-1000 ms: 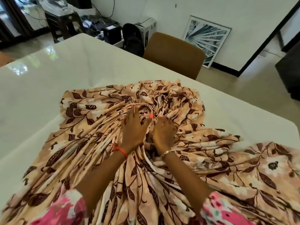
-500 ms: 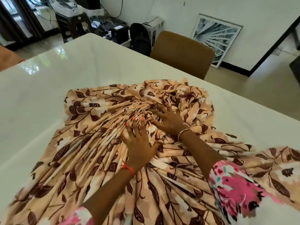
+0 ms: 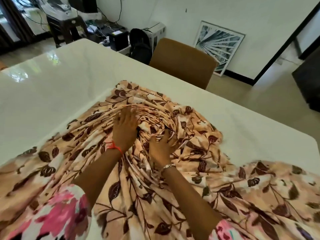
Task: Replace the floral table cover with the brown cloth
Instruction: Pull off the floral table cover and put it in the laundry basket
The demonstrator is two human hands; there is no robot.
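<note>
Your left hand (image 3: 125, 131) is lying straight-fingered on the floral table cover (image 3: 190, 153) bunched on the desk (image 3: 52, 94), your right hand (image 3: 161, 147) gripping its folds.

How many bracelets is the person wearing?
2. A red thread bracelet is on the left wrist and a silver bracelet on the right wrist, both over the floral cover. The sleeves could hide more.
</note>
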